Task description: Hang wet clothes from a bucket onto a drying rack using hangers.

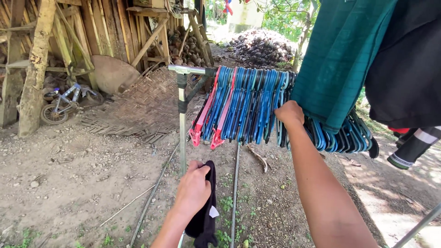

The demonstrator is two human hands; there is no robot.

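Note:
My left hand (193,188) is closed around a small black garment (205,216) with a white tag, held low in front of the rack's upright post. My right hand (289,113) reaches up to a dense row of plastic hangers (243,103), mostly blue with a few red ones at the left, hung on a metal drying rack (183,92). Its fingers are curled among the hangers near the right side of the row; which hanger they grip I cannot tell. A teal cloth (340,59) and a black garment (406,69) hang just right of that hand.
Bare dirt with stones and weeds lies below. A wooden shed (92,32), a small bicycle (62,103) and a woven mat (147,105) are at the left. A heap of coconut husks (262,46) is behind the rack. A striped dark garment (413,147) hangs lower right.

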